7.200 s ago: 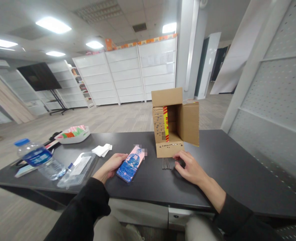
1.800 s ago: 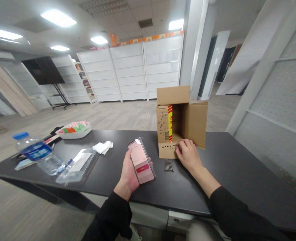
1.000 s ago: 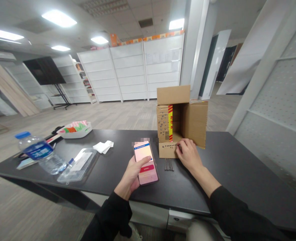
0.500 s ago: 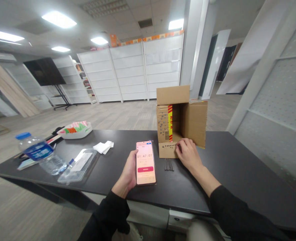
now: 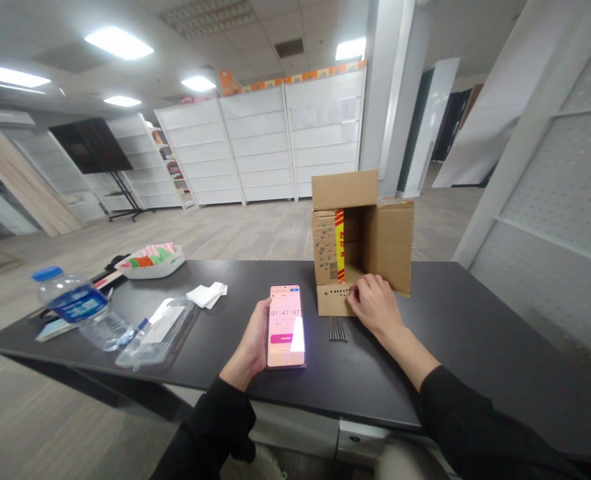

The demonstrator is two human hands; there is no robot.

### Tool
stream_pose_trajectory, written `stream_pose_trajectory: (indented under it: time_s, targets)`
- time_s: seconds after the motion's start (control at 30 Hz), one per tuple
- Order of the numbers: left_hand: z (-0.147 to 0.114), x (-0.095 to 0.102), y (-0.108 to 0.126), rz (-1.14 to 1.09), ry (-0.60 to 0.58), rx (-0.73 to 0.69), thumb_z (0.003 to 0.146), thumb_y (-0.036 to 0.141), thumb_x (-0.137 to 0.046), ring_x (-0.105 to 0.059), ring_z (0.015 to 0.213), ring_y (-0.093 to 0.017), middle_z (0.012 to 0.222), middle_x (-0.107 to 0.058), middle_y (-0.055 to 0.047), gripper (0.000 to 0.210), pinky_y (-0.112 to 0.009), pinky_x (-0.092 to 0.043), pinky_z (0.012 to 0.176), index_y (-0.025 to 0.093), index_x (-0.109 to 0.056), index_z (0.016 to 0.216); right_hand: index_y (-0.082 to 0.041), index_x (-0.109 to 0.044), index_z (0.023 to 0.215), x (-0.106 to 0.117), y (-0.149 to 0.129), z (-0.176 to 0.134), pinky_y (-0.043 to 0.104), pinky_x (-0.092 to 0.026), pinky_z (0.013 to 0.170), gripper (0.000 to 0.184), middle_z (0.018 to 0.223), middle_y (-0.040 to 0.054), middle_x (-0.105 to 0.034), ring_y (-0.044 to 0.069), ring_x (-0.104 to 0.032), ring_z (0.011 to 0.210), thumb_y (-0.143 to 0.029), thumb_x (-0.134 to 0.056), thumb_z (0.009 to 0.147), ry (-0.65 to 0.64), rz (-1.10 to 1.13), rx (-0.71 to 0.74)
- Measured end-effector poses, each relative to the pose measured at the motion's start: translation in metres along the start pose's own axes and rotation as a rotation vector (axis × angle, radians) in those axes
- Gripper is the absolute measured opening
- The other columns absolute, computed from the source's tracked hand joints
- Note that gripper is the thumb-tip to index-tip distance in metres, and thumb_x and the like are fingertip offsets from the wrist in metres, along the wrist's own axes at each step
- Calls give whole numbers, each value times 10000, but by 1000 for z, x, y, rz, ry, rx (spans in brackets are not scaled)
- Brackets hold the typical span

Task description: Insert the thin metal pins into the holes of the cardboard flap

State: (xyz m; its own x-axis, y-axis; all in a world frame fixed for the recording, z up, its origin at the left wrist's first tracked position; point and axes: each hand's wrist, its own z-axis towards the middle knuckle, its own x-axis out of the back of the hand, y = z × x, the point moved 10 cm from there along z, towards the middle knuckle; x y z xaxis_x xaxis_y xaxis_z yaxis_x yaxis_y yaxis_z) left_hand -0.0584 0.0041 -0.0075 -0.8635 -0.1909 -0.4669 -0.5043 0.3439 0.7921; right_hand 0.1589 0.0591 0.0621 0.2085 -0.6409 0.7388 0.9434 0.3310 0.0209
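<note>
My left hand (image 5: 253,335) grips a smartphone (image 5: 280,327) by its left edge. The lit screen reads 01:47:07 above a pink button, with a bright glare on the lower right. An open cardboard box (image 5: 395,247) stands on its side with its opening toward me. At its lower front flap (image 5: 331,308), which has a row of dark holes, my right hand (image 5: 373,303) rests with bent fingers pressed together. Whatever the fingertips hold is hidden. Several nails or screws (image 5: 338,329) lie side by side on the table just below the flap.
On the dark table (image 5: 405,380), a water bottle (image 5: 83,307) lies tilted at left beside a clear plastic case (image 5: 158,330). Behind them are crumpled white tissue (image 5: 207,294) and a white basket (image 5: 150,267) of colourful items. A drawer (image 5: 360,441) sits under the front edge.
The phone has shifted slightly left and tilted in my left hand, and glare has appeared on its screen. My right hand has edged slightly left along the flap.
</note>
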Motion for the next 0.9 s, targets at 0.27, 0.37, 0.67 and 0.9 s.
stream_pose_trajectory:
  time_s: [0.27, 0.37, 0.67, 0.9]
  targets:
    - [2, 2, 4, 20, -15, 8, 876, 397, -474, -673, 601, -193, 754, -708, -60, 312, -322, -553, 614, 133, -628, 941, -139, -625, 776, -6, 1, 3, 341, -345, 734, 140, 820, 105, -635, 243, -536, 824, -161, -505, 844, -84, -75, -44]
    - [4, 4, 4, 30, -24, 6, 881, 406, -473, -681, 628, -199, 781, -714, -62, 321, -330, -558, 632, 135, -628, 955, -137, -625, 770, -7, 2, 3, 332, -335, 740, 133, 815, 100, -640, 237, -544, 820, -158, -514, 840, -98, -83, -57]
    - [6, 8, 4, 42, -7, 5, 883, 407, -477, -682, 639, -197, 783, -709, -55, 311, -331, -557, 635, 141, -625, 952, -148, -599, 742, -2, 3, 3, 322, -318, 731, 117, 780, 92, -639, 227, -544, 780, -170, -512, 818, -66, -44, -62]
    - [8, 11, 6, 51, -2, 21, 879, 413, -476, -663, 591, -184, 730, -690, -41, 303, -311, -539, 586, 151, -621, 927, -163, -564, 753, -3, 3, 2, 321, -323, 727, 92, 777, 84, -640, 222, -555, 769, -163, -507, 824, -81, -36, -68]
